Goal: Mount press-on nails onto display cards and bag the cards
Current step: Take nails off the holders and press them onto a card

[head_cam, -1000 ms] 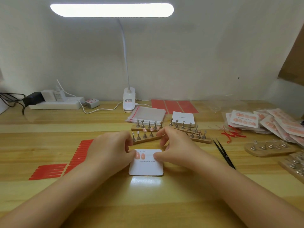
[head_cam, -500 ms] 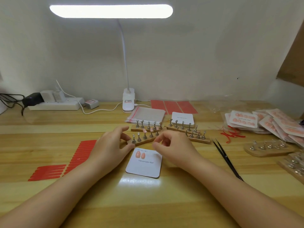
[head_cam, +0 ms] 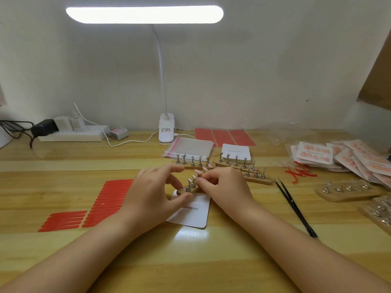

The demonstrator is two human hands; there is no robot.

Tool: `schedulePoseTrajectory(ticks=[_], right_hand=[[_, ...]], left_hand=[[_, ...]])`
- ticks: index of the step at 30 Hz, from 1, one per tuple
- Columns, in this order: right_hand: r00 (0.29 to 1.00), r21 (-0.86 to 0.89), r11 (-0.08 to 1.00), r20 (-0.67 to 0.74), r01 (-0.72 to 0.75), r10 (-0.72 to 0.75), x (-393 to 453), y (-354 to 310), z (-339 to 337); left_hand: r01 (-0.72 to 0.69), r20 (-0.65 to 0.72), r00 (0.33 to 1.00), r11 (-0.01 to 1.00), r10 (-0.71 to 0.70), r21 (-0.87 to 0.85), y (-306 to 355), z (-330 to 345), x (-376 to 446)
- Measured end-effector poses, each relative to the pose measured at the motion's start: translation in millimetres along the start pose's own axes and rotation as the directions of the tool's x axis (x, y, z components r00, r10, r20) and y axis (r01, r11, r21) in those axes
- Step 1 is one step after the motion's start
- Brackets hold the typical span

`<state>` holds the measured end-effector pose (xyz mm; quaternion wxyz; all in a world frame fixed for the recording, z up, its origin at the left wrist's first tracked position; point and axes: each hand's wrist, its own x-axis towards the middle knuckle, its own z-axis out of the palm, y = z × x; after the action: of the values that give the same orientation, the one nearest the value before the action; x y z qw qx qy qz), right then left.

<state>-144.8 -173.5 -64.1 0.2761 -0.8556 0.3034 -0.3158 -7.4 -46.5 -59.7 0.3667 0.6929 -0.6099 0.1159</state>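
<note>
White display card [head_cam: 191, 216] with small dark lettering, taken as landmark, on a yellow-tan wood-grain table [head_cam: 63, 250]. Above its top edge, a brown wooden holder strip [head_cam: 189, 189] bearing silver metal stands. Left of the card, rows of bright red adhesive strips [head_cam: 105, 200]. Right of it, black tweezers [head_cam: 295, 208]. Far right, white bagged cards [head_cam: 315, 153] dotted with pink-orange nails. Behind the card, a white lamp [head_cam: 166, 132], clear bags [head_cam: 190, 148] with a red edge stripe, and salmon-red sheets [head_cam: 224, 136].

Bare table [head_cam: 148, 261] lies near; stand rows [head_cam: 191, 161] and tweezers [head_cam: 296, 208] crowd beyond.
</note>
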Motion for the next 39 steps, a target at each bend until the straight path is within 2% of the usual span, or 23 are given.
schedulePoseTrajectory(ticks=[4, 8, 12, 15, 17, 20, 23, 27, 34, 39], right_hand=[[0.996, -0.021, 0.997, -0.046, 0.079, -0.08, -3, -1, 1], [0.989, 0.023, 0.994, -0.1, 0.111, -0.108, -5, -1, 0], [0.991, 0.124, 0.987, -0.103, 0.098, -0.085, -6, -3, -1], [0.992, 0.185, 0.978, -0.099, 0.099, -0.082, -8, -4, 1], [0.991, 0.214, 0.971, -0.101, 0.111, -0.091, -9, -4, 2], [0.984, 0.265, 0.952, -0.124, 0.156, -0.127, -12, -6, 4], [0.978, 0.292, 0.936, -0.136, 0.194, -0.161, -12, -7, 5], [0.971, 0.288, 0.929, -0.125, 0.232, -0.203, -14, -7, 6], [0.957, 0.262, 0.921, -0.122, 0.288, -0.265, -15, -9, 7], [0.945, 0.232, 0.918, -0.13, 0.323, -0.3, -15, -9, 7]], left_hand=[[0.019, -0.01, 1.0, 0.999, -0.019, 0.041, -1, 0, 0], [0.156, -0.071, 0.986, 0.984, -0.15, 0.083, -7, -3, 2], [0.268, 0.01, 0.963, 0.957, -0.27, 0.108, -13, -6, 2], [0.3, 0.073, 0.947, 0.941, -0.314, 0.156, -13, -5, 1], [0.272, 0.034, 0.958, 0.941, -0.284, 0.2, -9, -5, 2], [0.134, -0.069, 0.99, 0.978, -0.125, 0.162, 1, -10, 3], [0.008, -0.048, 0.999, 0.989, -0.001, 0.146, 11, -10, 2], [0.007, -0.003, 1.0, 0.984, -0.007, 0.176, 16, -6, -2], [-0.065, -0.062, 0.995, 0.972, 0.081, 0.228, 15, -5, -2], [-0.061, -0.056, 0.996, 0.975, 0.075, 0.214, 15, -6, -2]])
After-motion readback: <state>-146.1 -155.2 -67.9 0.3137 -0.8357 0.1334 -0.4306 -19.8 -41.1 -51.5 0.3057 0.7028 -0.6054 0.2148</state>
